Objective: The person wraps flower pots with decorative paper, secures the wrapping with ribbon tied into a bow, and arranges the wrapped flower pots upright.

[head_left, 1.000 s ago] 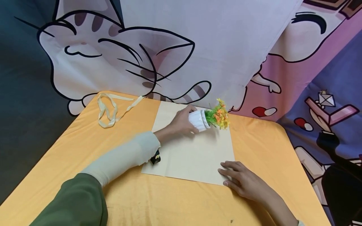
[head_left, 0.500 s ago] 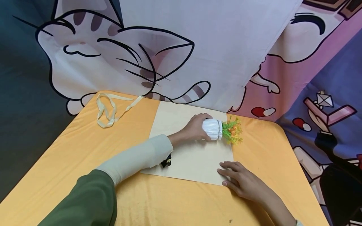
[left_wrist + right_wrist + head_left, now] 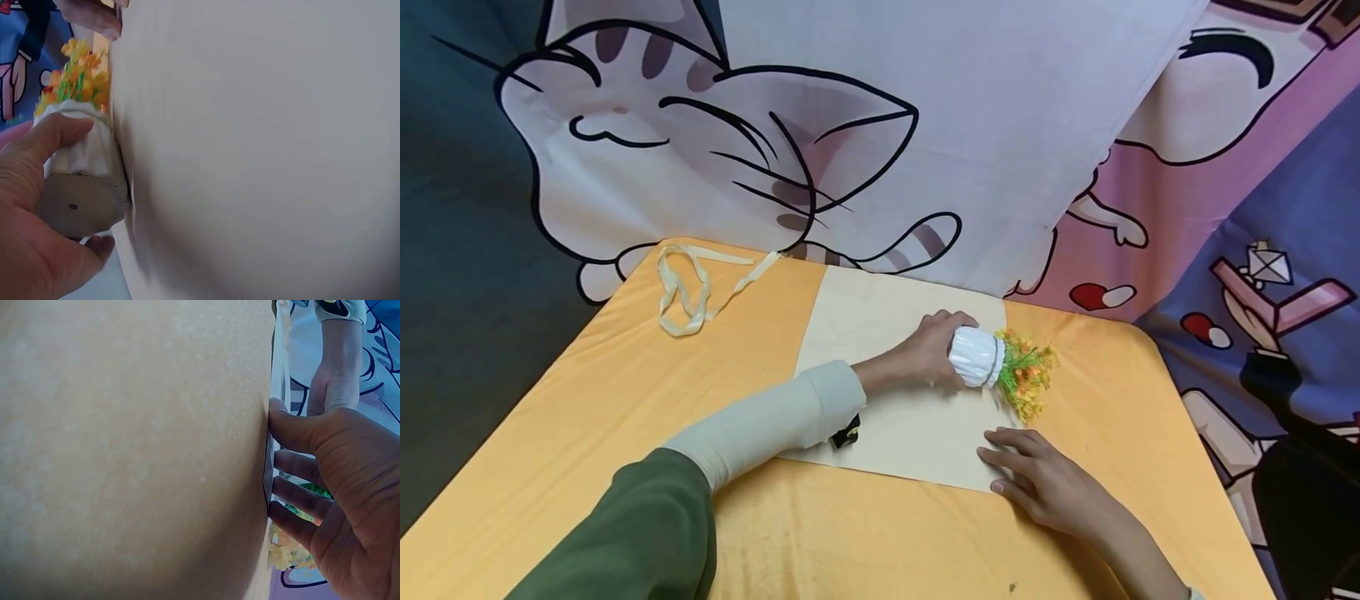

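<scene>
My left hand (image 3: 928,350) grips a white ribbed flowerpot (image 3: 976,357) round its side. The pot lies tipped over, its yellow and orange flowers (image 3: 1027,375) pointing right past the edge of a cream sheet of paper (image 3: 910,442). In the left wrist view the pot's flat base (image 3: 81,206) faces the camera, with a small hole in it, and the thumb lies along the pot's wall. On the sheet's near right corner rest the spread fingertips of my right hand (image 3: 1052,487). Behind that hand, the flowers are partly hidden in the right wrist view.
A cream ribbon (image 3: 681,312) lies loosely looped at the table's back left. Yellow cloth covers the table (image 3: 865,542). A cartoon cat curtain (image 3: 842,125) hangs close behind the back edge, and another printed cloth (image 3: 1300,350) stands at the right.
My left hand has carried the flowerpot right and toward me over the sheet, and the flowers now point more toward the near side. The right hand has stayed in place.
</scene>
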`<state>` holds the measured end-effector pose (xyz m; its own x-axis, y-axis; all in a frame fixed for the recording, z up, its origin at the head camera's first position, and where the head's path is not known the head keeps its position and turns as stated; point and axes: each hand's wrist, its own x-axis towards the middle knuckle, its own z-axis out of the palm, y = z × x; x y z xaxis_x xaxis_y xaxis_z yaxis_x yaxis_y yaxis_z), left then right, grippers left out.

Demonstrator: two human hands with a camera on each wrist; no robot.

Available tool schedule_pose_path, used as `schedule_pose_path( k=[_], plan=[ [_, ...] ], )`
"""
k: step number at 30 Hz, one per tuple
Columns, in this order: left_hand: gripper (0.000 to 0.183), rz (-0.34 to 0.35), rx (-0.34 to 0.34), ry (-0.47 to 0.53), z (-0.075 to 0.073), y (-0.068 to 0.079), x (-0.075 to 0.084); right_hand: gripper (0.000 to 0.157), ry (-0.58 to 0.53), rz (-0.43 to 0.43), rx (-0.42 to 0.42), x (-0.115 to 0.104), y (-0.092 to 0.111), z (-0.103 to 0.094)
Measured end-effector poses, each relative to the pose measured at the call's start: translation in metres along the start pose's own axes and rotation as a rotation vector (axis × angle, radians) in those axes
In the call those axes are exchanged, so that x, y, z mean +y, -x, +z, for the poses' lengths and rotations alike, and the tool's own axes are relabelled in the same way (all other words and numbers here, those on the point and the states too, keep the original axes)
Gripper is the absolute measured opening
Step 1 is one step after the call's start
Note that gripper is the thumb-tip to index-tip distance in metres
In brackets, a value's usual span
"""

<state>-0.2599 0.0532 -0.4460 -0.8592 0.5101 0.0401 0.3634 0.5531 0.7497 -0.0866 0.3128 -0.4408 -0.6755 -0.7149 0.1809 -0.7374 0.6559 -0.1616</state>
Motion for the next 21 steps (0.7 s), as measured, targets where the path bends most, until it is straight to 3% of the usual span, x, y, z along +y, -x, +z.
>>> schedule_pose_path(
  k=[3,8,17,21],
  plan=[
    [0.095,-0.027,0.007,0.031,-0.006,0.013,0.015,0.048,0.001,0.003,0.0,0.0,0.0,0.0],
    [0.096,-0.035,0.036,0.032,-0.004,0.016,0.019,0.048,0.0,0.011,-0.002,0.0,0.0,-0.001],
    [0.102,-0.028,0.043,0.038,0.003,0.006,0.004,0.048,-0.002,0.021,0.0,-0.001,0.001,0.0],
    [0.11,-0.039,0.029,0.037,0.002,0.011,0.007,0.047,0.0,0.039,-0.012,-0.002,0.001,-0.002]
  ],
)
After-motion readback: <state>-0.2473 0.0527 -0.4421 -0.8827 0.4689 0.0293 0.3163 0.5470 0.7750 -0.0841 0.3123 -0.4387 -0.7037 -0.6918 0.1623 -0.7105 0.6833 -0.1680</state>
